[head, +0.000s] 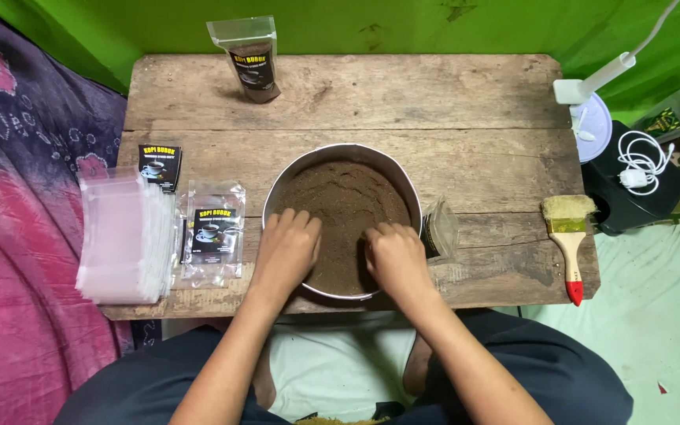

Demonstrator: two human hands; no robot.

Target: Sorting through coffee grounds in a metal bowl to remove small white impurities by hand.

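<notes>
Head view, looking straight down: a round metal pan point(403, 177) sits at the near middle of a worn wooden table point(466, 102), and everything else is placed here relative to that pan. The pan is filled nearly to its rim with fine dark brown powder point(344, 205), its surface loose and uneven, slightly heaped toward the far side.

Just right of the pan, touching its rim, stands a small clear pouch point(440, 230) with a dark label, its mouth open; what is in it cannot be told. Beyond the pan, near the table's far edge, a taller clear pouch point(252, 59) stands upright, dark powder filling its lower part. Left of the pan lie flat clear pouches with dark labels point(214, 232), and farther left a thick stack of plain clear bags point(123, 240). A small dark label card point(159, 165) lies just beyond that stack. Well to the right of the pan a paintbrush point(568, 244) with a wooden handle and red tip lies near the table's corner.

The left hand point(286, 250) rests palm down on the pan's near left rim, fingers loosely spread and reaching onto the powder, gripping nothing. The right hand point(395, 256) is curled in the powder at the near right; whether it holds anything cannot be told.
</notes>
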